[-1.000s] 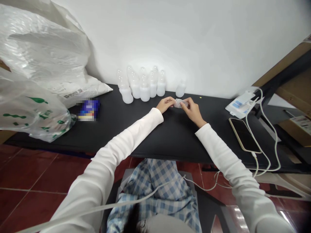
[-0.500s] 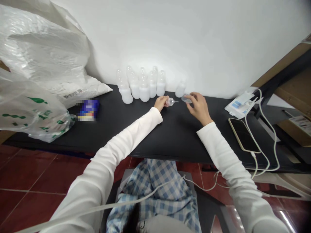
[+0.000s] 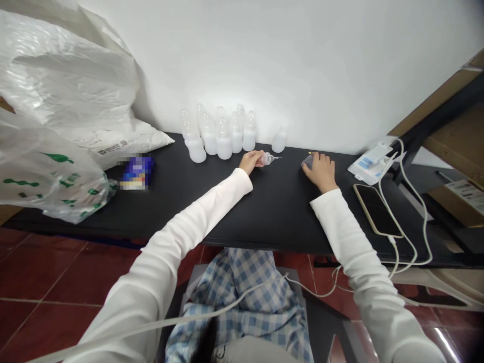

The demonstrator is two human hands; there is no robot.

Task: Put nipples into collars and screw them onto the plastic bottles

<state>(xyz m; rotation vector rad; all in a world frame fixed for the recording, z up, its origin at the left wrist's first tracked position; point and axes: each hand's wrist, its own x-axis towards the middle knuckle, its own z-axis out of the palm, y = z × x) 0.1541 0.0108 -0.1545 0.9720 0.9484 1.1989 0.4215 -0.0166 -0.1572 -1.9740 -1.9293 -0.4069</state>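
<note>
Pinching a small clear bottle (image 3: 269, 159) in curled fingers, the left hand (image 3: 249, 162) rests near the back edge of the black desk (image 3: 280, 212). The bottle's long axis runs roughly along that edge, its narrow pointed tip aimed across the open stretch of desk toward the right hand (image 3: 320, 172). Tip and right hand are near each other but apart. The right hand lies palm down, fingers bunched forward over a small translucent piece (image 3: 307, 162), which they mostly hide; I cannot tell whether they grip it or only cover it. The left hand is the nearer to the bottle, the right to the piece. A tiny yellow speck (image 3: 310, 153) sits just beyond the right fingertips. Behind the hands, white plastic bottles (image 3: 223, 143) stand in a cluster by the wall, with a single white bottle (image 3: 279, 143) a little apart. Farther right lie a phone (image 3: 377, 210) and a white cable (image 3: 424, 217); a blurred blue packet (image 3: 138, 172) lies farther left.
</note>
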